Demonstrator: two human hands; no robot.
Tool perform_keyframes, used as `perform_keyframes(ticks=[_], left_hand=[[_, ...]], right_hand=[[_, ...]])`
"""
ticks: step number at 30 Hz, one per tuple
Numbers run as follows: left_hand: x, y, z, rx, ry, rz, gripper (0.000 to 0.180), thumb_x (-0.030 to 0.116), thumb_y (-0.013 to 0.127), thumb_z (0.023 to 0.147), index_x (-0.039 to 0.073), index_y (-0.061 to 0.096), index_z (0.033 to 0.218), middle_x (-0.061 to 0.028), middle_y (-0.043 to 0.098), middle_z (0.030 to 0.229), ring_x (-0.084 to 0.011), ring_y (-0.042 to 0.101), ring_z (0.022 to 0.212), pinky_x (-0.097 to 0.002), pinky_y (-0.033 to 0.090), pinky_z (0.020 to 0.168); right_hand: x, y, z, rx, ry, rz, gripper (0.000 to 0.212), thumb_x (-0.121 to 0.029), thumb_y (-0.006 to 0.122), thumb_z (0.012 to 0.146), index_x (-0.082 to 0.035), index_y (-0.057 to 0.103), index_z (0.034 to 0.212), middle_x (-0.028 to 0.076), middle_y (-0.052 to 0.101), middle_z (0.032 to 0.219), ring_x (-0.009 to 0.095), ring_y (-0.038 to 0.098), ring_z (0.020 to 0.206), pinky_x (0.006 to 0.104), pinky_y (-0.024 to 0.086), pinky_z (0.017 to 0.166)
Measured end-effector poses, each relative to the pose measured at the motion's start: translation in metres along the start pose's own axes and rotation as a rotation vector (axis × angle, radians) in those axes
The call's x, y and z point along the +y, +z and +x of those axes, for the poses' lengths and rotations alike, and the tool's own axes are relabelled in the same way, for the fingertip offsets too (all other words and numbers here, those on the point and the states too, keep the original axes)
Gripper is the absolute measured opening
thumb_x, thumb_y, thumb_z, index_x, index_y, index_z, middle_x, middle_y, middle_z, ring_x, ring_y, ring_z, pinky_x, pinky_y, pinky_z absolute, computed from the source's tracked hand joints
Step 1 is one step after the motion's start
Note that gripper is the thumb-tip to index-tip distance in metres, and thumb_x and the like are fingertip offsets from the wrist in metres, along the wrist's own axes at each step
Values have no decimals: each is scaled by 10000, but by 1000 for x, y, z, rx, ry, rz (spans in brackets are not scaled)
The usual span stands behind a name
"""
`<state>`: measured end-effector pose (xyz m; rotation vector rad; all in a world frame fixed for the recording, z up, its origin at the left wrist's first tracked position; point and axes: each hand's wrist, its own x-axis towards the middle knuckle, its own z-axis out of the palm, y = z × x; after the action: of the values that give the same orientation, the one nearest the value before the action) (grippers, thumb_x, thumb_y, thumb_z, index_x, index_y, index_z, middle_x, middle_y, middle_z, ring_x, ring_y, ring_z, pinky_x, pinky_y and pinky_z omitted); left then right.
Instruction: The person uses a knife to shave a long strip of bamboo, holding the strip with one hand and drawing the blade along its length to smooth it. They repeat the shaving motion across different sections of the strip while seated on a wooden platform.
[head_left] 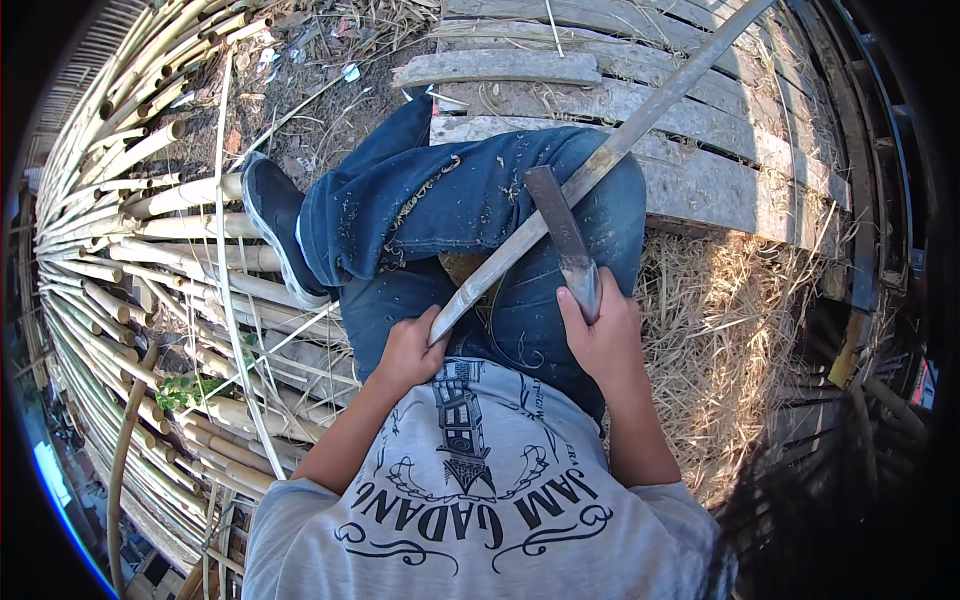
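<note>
My left hand (408, 352) is closed around the near end of a long, flat, pale strip (530, 232), probably split bamboo. The strip slants up to the right, over my bent leg and the wooden platform. In my right hand (606, 326) is a short, broad knife (556, 215) with a dark, square-ended blade and a greyish handle. Its blade lies over the strip near my knee; whether the edge touches it I cannot tell. Shavings cling to my blue trousers (430, 200).
Many cut bamboo poles (180, 200) lie stacked to my left, with thin loose strips across them. Ahead is a weathered plank platform (690, 170) bearing a short loose board (500, 68). Pale shavings (710, 340) heap on my right, beside dark timbers (870, 160).
</note>
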<state>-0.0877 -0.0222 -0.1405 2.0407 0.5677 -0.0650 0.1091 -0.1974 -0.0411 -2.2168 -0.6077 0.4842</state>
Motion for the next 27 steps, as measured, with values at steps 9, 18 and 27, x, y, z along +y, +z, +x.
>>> perform_keyframes(ticks=[9,18,27], left_hand=[[13,-8,-1,3,16,108,174,109,607,815,-4,526,919,-234,583,630,-418,609,603,-474,481,546],[54,-33,29,-35,73,104,188,137,629,843,-2,512,891,-233,583,641,-429,607,633,-479,467,557],[80,-61,57,-97,86,127,153,103,627,850,-4,527,894,-213,547,608,-417,594,592,-418,447,536]], right_hand=[[-2,-6,7,-29,-10,117,256,-211,673,845,12,547,829,211,617,634,398,648,627,405,500,528],[2,-8,8,-3,44,139,266,-226,679,833,11,558,843,215,617,640,407,642,639,424,505,536],[4,-6,12,22,38,172,285,-239,685,829,18,568,870,219,613,641,412,641,643,426,506,541]])
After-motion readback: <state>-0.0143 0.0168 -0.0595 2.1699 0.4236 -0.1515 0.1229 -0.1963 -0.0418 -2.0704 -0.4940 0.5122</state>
